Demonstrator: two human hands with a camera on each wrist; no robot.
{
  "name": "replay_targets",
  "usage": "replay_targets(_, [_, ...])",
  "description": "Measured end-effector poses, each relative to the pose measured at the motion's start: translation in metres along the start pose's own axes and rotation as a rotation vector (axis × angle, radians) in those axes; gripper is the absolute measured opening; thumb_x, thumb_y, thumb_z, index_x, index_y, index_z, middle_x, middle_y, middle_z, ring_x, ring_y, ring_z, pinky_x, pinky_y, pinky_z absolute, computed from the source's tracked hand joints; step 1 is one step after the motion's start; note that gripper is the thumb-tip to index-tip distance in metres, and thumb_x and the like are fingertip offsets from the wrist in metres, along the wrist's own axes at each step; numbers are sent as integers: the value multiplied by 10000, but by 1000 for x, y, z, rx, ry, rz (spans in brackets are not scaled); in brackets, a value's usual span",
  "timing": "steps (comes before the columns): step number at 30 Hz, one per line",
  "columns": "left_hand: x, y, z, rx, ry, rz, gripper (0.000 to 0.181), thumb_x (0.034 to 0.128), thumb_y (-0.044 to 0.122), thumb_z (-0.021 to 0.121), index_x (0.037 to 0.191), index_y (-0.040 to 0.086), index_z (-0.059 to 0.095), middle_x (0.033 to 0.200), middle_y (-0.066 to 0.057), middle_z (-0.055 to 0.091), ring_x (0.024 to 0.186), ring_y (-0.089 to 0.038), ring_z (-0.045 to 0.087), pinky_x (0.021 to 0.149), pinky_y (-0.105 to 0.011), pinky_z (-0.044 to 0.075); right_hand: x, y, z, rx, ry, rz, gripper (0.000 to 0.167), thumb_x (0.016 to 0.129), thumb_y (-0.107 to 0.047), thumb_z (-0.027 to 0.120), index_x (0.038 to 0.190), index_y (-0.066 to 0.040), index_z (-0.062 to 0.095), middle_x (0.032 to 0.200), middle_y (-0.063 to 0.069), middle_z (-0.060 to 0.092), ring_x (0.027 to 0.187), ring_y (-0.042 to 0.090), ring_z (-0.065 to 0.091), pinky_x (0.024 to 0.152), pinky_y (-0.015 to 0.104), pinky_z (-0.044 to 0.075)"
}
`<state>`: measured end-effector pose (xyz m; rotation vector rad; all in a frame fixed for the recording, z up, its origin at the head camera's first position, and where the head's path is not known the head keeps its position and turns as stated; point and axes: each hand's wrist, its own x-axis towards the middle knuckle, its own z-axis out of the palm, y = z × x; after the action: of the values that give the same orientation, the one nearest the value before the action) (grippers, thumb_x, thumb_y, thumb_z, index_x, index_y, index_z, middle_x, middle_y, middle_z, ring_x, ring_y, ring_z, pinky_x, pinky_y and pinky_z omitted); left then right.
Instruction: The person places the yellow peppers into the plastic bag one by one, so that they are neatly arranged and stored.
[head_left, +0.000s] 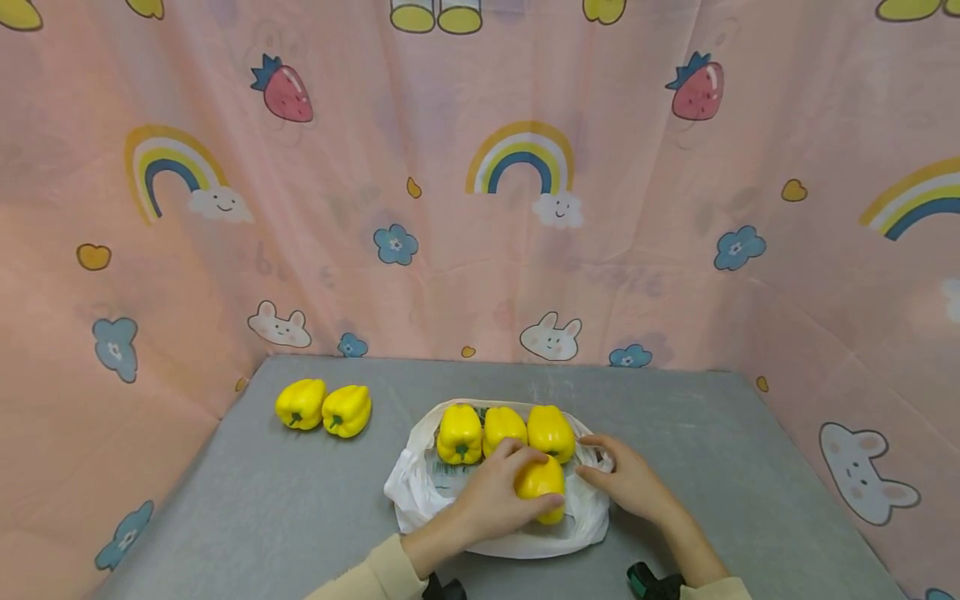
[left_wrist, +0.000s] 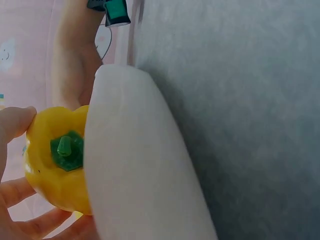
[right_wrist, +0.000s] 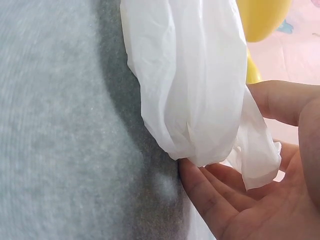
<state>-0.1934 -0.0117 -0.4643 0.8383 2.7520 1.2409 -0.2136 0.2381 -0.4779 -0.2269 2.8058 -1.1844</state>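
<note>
Left hand [head_left: 501,486]: thumb and fingers are curled round one yellow bell pepper [head_left: 543,479] — a firm-looking grip from both sides.
Held pepper: over the near part of the bag, in front of the row; in the left wrist view its green stem [left_wrist: 65,146] faces the camera and the bag's side hides part of it. Whether it touches the bottom cannot be told.
Right hand [head_left: 628,477]: the grip is loose, thumb and fingers spread well apart at the bag's right edge; in the right wrist view the fingertips meet the plastic, with nothing pinched tight.
White plastic bag [head_left: 517,546]: lies on the desk with its mouth spread wide, wrinkled at the rim; some green print [head_left: 450,473] shows inside.
Row in the bag: three more yellow peppers stand close together along the far side — left one [head_left: 460,434], middle one [head_left: 503,425], right one [head_left: 551,432].
Pair outside: two yellow peppers, outer one [head_left: 301,404] and inner one [head_left: 347,411], sit side by side at the far left, well apart from the bag.
Desk [head_left: 697,467]: grey top beneath bag and pair.
Sleeves: cream cuffs [head_left: 390,567] on both arms, a dark wrist device [head_left: 652,581] beside the right one.
Backdrop [head_left: 450,292]: pink cloth printed with rainbows [head_left: 480,171] and strawberries [head_left: 288,93].
</note>
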Motion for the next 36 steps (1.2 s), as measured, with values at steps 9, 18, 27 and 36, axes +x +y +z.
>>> replay_targets(9, [0, 3, 12, -34, -27, -32, 544, 891, 594, 700, 1274, 210, 663, 1242, 39, 532, 1015, -78, 547, 842, -280, 497, 0, 0, 2, 8, -10, -1, 565, 952, -387, 708, 1392, -57, 581, 1428, 189, 557, 1363, 457, 446, 1062, 691, 361])
replay_targets(18, [1, -1, 20, -43, -65, -57, 580, 905, 608, 677, 1312, 197, 642, 1238, 12, 525, 1004, -85, 547, 832, -295, 494, 0, 0, 2, 7, -8, -2, 558, 952, -383, 707, 1387, -54, 585, 1425, 206, 553, 1350, 462, 457, 1049, 685, 379])
replay_targets(27, [0, -3, 10, 3, -143, -55, 594, 956, 625, 585, 1396, 228, 605, 1280, 8, 509, 1071, -113, 552, 897, -358, 516, 0, -1, 3, 8, -15, 3, 558, 957, -384, 701, 1393, -57, 579, 1421, 197, 559, 1351, 459, 457, 1047, 690, 377])
replay_targets(36, [2, 1, -20, 6, -96, 49, 380, 1004, 409, 621, 1283, 156, 667, 1247, -18, 592, 1020, -175, 616, 867, -287, 513, 0, -1, 0, 15, -16, 0, 558, 964, -368, 694, 1397, -39, 568, 1429, 233, 540, 1340, 472, 463, 1036, 680, 396])
